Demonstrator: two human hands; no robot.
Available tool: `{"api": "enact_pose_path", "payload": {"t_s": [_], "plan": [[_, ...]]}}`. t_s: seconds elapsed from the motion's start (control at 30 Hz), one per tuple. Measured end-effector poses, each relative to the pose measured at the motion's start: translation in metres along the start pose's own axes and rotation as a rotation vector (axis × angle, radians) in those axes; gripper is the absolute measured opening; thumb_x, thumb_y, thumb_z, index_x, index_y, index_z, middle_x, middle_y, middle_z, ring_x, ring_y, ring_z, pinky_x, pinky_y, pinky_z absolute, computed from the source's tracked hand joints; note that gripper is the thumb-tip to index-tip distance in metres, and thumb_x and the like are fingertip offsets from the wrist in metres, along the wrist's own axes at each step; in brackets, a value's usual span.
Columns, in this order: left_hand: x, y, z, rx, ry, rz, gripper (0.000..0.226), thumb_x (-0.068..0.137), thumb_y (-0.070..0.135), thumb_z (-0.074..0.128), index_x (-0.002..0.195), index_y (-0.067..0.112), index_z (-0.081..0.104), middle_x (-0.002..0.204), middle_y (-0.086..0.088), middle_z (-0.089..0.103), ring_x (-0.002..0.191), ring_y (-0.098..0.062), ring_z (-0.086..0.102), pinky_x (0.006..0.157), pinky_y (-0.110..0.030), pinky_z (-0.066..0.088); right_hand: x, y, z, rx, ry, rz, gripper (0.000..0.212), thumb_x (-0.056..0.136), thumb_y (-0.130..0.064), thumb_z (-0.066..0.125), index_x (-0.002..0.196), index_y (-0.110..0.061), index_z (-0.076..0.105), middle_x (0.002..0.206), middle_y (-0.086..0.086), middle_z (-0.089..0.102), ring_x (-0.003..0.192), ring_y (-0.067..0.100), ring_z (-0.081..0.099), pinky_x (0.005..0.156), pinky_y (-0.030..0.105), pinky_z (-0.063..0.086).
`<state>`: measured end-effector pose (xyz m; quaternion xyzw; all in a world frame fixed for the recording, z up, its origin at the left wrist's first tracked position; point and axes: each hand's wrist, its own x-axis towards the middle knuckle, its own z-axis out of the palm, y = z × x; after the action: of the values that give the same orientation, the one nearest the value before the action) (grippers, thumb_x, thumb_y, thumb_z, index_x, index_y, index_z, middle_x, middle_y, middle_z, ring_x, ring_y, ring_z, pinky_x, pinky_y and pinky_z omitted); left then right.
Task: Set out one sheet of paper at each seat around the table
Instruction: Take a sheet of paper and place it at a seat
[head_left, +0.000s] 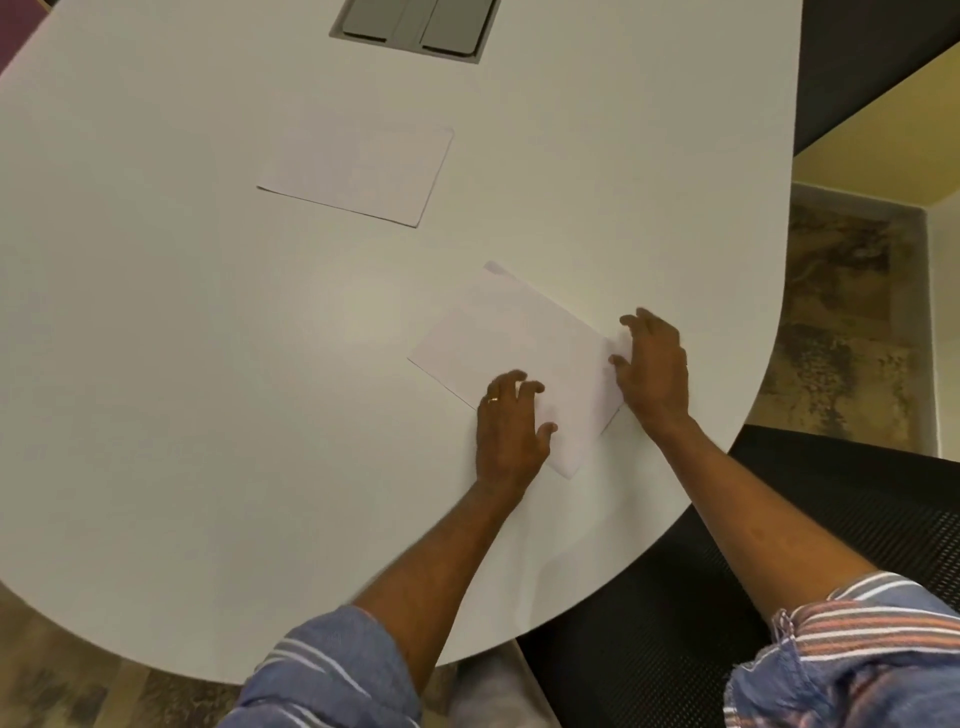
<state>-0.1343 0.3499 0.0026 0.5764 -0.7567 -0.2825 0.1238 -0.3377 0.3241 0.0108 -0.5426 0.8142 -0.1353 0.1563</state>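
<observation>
**White sheet pinned flat by the worktop's right rim**

Head view: the near sheet (519, 353) lies askew on the pale worktop (182, 364), its edges blurred. The left hand (511, 436) presses its near edge with spread, bent fingers (519, 384). The right hand (654, 369), fingers also spread, covers the right corner and hides the contact. A second sheet (363, 174) lies farther off. A grey hatch (415, 26) is cut off at the far edge.

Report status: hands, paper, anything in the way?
Left hand presses near sheet. Right hand at its right edge, grip unclear. Second sheet lies farther in. Nothing blocking.
</observation>
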Motion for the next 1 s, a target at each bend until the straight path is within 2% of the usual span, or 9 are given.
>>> {"api": "enact_pose_path", "payload": {"t_s": [0.07,0.13,0.2,0.27,0.37,1.0], "plan": [[0.01,-0.003,0.002,0.112,-0.08,0.003,0.067,0.088,0.038,0.072,0.145,0.017,0.044,0.161,-0.009,0.027,0.152,-0.03,0.016,0.123,-0.046,0.02,-0.009,-0.009,0.005,-0.013,-0.02,-0.046,0.052,0.093,-0.012,0.065,0.143,-0.01,0.049,0.153,0.011,0.042,0.141,0.029,0.039,0.114,0.042,0.038],[0.016,-0.01,0.005,0.223,-0.173,-0.012,0.081,0.091,0.048,0.065,0.156,0.019,0.027,0.168,-0.011,0.005,0.155,-0.032,-0.003,0.125,-0.051,0.008,-0.02,-0.016,0.014,0.0,-0.119,-0.087,0.053,0.095,-0.019,0.063,0.145,-0.012,0.047,0.156,0.009,0.039,0.143,0.027,0.036,0.113,0.04,0.038],[0.02,-0.017,0.008,0.253,-0.239,-0.03,0.09,0.093,0.055,0.06,0.16,0.019,0.012,0.168,-0.012,-0.01,0.154,-0.033,-0.013,0.125,-0.052,0.004,-0.029,-0.019,0.024,0.013,-0.239,-0.1,0.062,0.095,-0.03,0.064,0.149,-0.012,0.04,0.161,0.009,0.031,0.148,0.026,0.028,0.117,0.04,0.033],[0.021,-0.022,0.01,0.222,-0.278,-0.044,0.093,0.094,0.059,0.056,0.161,0.019,0.004,0.167,-0.011,-0.016,0.154,-0.032,-0.017,0.126,-0.05,0.003,-0.034,-0.017,0.032,0.003,-0.336,-0.102,0.074,0.094,-0.04,0.065,0.154,-0.011,0.032,0.165,0.011,0.02,0.152,0.027,0.018,0.122,0.041,0.025],[0.023,-0.027,0.013,0.227,-0.302,-0.05,0.094,0.094,0.062,0.052,0.161,0.019,0.002,0.167,-0.01,-0.017,0.154,-0.03,-0.017,0.126,-0.049,0.002,-0.035,-0.014,0.04,-0.036,-0.346,-0.116,0.083,0.093,-0.046,0.064,0.157,-0.012,0.024,0.167,0.011,0.012,0.154,0.027,0.011,0.125,0.04,0.019],[0.037,-0.029,0.018,0.249,-0.325,-0.069,0.099,0.091,0.068,0.051,0.161,0.022,0.0,0.167,-0.008,-0.017,0.153,-0.03,-0.018,0.123,-0.055,-0.002,-0.026,-0.011,0.041,-0.027,-0.324,-0.104,0.085,0.09,-0.049,0.067,0.156,-0.013,0.028,0.166,0.01,0.015,0.153,0.028,0.015,0.122,0.042,0.024]]}}
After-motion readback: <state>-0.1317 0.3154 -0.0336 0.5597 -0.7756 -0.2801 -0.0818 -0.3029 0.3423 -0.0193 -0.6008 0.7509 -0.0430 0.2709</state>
